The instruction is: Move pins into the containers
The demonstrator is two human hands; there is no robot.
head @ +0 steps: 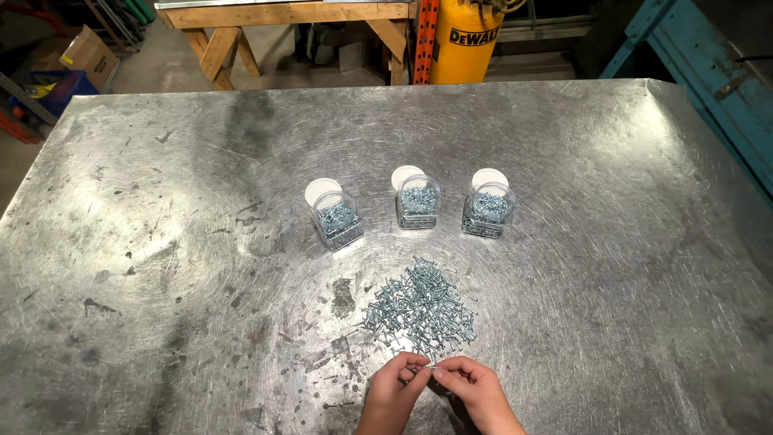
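Note:
At the near edge of a scratched metal table (pixel 161 242), my left hand (pixel 393 392) and my right hand (pixel 475 389) meet, both pinching one small silver screw (pixel 431 367) between their fingertips. Just beyond them lies a loose pile of silver screws (pixel 420 304). Farther back stand three clear plastic jars with screws in them: the left jar (pixel 338 220), the middle jar (pixel 418 202) and the right jar (pixel 488 210). Behind each jar lies a white round lid (pixel 322 191).
Past the table's far edge stand a wooden sawhorse bench (pixel 282 24), a yellow tank (pixel 467 40) and an orange rack post (pixel 424 40). A blue metal frame (pixel 725 80) runs along the right. Cardboard boxes (pixel 84 52) sit at far left.

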